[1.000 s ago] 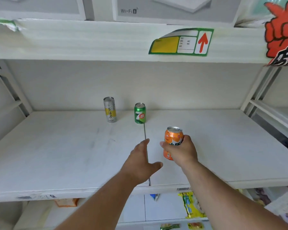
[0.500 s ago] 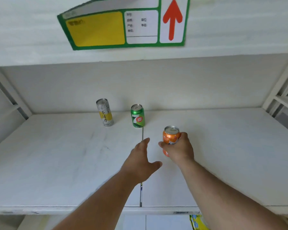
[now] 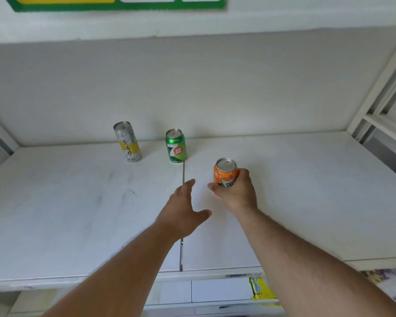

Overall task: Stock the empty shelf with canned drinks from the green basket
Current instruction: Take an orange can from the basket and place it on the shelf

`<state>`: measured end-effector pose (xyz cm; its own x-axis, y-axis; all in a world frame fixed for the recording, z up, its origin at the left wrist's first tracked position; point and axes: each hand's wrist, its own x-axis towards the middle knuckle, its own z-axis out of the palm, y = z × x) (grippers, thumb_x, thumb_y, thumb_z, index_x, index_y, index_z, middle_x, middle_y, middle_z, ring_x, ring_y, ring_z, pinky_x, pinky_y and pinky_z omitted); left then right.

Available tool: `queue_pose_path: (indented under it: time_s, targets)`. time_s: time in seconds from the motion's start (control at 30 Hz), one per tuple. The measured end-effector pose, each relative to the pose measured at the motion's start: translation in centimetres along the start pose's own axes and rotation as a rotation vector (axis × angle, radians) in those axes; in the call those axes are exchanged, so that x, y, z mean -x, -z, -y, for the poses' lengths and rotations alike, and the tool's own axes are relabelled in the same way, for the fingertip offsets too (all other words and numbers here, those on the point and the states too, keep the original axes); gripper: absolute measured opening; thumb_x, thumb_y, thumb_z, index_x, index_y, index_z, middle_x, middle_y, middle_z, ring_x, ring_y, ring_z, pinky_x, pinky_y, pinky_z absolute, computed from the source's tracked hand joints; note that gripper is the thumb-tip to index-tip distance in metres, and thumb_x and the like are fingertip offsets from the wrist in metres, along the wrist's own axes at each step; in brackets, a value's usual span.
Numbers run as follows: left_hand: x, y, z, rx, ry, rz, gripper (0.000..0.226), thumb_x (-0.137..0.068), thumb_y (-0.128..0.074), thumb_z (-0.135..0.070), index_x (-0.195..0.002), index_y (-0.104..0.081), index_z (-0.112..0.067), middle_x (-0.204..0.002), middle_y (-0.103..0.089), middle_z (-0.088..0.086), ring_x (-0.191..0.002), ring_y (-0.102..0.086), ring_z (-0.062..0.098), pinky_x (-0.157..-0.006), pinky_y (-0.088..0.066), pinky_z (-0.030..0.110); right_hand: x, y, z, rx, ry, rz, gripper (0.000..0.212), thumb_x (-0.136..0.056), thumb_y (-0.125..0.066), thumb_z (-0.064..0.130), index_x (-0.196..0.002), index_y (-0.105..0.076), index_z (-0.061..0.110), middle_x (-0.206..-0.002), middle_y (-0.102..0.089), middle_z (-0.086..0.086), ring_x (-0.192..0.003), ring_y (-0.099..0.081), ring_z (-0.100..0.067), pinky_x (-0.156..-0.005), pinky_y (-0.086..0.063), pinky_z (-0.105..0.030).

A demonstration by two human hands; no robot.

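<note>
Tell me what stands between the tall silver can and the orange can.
In the head view, the green can stands between the silver can and the orange can gripped by the right hand.

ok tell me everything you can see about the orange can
The orange can is a short metal drinks can with a silver top and pull tab, its orange label partly hidden. It stands upright or nearly so, over the right half of the white shelf, nearer the front than the green can and the tall silver and yellow can. The right hand grips its lower body, fingers curled round it. Its base is hidden, so whether it touches the shelf cannot be told.
</note>
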<state>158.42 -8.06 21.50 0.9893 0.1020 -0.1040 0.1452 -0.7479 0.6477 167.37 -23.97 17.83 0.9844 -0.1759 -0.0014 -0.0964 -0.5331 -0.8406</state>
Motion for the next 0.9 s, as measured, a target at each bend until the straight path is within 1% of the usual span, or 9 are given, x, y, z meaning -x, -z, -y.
queue_pose_path:
  time_s: [0.07, 0.17, 0.23, 0.33, 0.47, 0.57, 0.77, 0.9]
  targets:
    - [0.0, -0.2, 0.0, 0.009, -0.008, 0.003, 0.098, -0.079, -0.075, -0.05, -0.156, -0.017, -0.032, -0.158, -0.03, -0.008, -0.143, -0.032, 0.01, -0.113, -0.037, 0.034, 0.4, 0.2, -0.5, 0.011, -0.012, 0.018, 0.089, -0.056, -0.091, 0.058, -0.126, -0.048, 0.022, -0.117, -0.063, 0.004, -0.1, -0.069, -0.019, -0.083, -0.061, -0.04]
    - [-0.1, -0.8, 0.1, 0.019, -0.017, 0.014, 0.099, -0.078, -0.076, -0.049, -0.156, -0.018, -0.031, -0.158, -0.031, -0.007, -0.143, -0.033, 0.011, -0.113, -0.037, 0.035, 0.9, 0.1, -1.3, 0.03, -0.02, 0.021, 0.086, -0.061, -0.089, 0.053, -0.128, -0.049, 0.019, -0.119, -0.066, 0.001, -0.101, -0.07, -0.021, -0.079, -0.06, -0.035]
    - [-0.2, -1.3, 0.0, 0.019, -0.019, 0.021, 0.099, -0.079, -0.076, -0.048, -0.156, -0.017, -0.03, -0.158, -0.03, -0.007, -0.143, -0.033, 0.012, -0.113, -0.038, 0.035, 1.1, -0.1, -1.5, 0.032, -0.02, 0.018, 0.078, -0.066, -0.088, 0.048, -0.127, -0.05, 0.019, -0.118, -0.066, 0.0, -0.1, -0.07, -0.021, -0.076, -0.058, -0.031]
    - [-0.6, -1.9, -0.3, 0.014, -0.027, 0.027, 0.098, -0.08, -0.076, -0.048, -0.156, -0.017, -0.031, -0.16, -0.028, -0.008, -0.144, -0.031, 0.012, -0.114, -0.037, 0.036, 0.9, -0.4, -1.3, 0.025, -0.021, -0.007, 0.064, -0.072, -0.087, 0.042, -0.12, -0.051, 0.019, -0.115, -0.066, 0.0, -0.098, -0.069, -0.022, -0.073, -0.054, -0.03]
    - [-1.6, -2.3, -0.6, 0.002, -0.031, 0.026, 0.099, -0.08, -0.076, -0.048, -0.157, -0.016, -0.032, -0.161, -0.026, -0.008, -0.145, -0.029, 0.012, -0.113, -0.038, 0.036, 0.1, -0.9, -1.3, 0.05, -0.011, -0.033, 0.057, -0.077, -0.085, 0.041, -0.118, -0.053, 0.018, -0.113, -0.064, -0.001, -0.098, -0.068, -0.023, -0.074, -0.053, -0.03]
    - [-2.7, -2.1, -0.9, -0.011, -0.029, 0.023, 0.1, -0.079, -0.076, -0.048, -0.157, -0.015, -0.032, -0.161, -0.026, -0.007, -0.145, -0.03, 0.011, -0.11, -0.041, 0.034, -1.1, -1.3, -1.1, 0.05, 0.006, -0.033, 0.057, -0.078, -0.086, 0.041, -0.119, -0.054, 0.017, -0.113, -0.065, -0.001, -0.099, -0.068, -0.023, -0.076, -0.056, -0.032]
    - [-5.8, -1.8, -2.0, -0.059, -0.029, 0.01, 0.099, -0.081, -0.075, -0.046, -0.158, -0.014, -0.029, -0.161, -0.025, -0.006, -0.144, -0.031, 0.013, -0.112, -0.034, 0.027, -4.9, -1.9, -0.1, 0.056, 0.006, -0.02, 0.055, -0.074, -0.085, 0.042, -0.112, -0.054, 0.019, -0.109, -0.067, -0.001, -0.093, -0.069, -0.023, -0.075, -0.059, -0.037]
    - [-8.0, -1.6, -2.7, -0.048, -0.013, -0.014, 0.098, -0.082, -0.074, -0.045, -0.158, -0.014, -0.028, -0.162, -0.023, -0.006, -0.144, -0.031, 0.014, -0.101, -0.034, 0.021, -7.6, -2.3, 0.2, 0.057, 0.012, -0.027, 0.054, -0.075, -0.084, 0.042, -0.112, -0.053, 0.017, -0.107, -0.066, -0.003, -0.091, -0.068, -0.025, -0.072, -0.056, -0.034]
